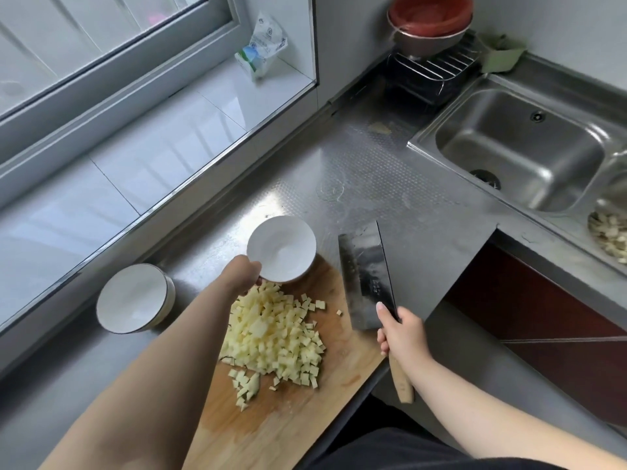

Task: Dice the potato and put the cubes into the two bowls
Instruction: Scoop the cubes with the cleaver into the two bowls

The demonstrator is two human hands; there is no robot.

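Observation:
A heap of pale yellow potato cubes (276, 337) lies on the wooden cutting board (291, 415). My left hand (239, 274) grips the near rim of a white bowl (283, 247), holding it tilted at the board's far end, just beyond the heap. The bowl holds nothing. A second white bowl (134, 298), also without cubes, stands on the steel counter left of the board. My right hand (402, 330) grips the wooden handle of a cleaver (366, 276), whose blade lies flat over the board's right edge.
A steel sink (522, 147) is set into the counter at the right, with a dish rack (437, 67) and stacked basins behind it. A container of pale scraps (609, 235) sits at the right edge. A tiled window sill (135, 140) with a plastic bag runs along the left.

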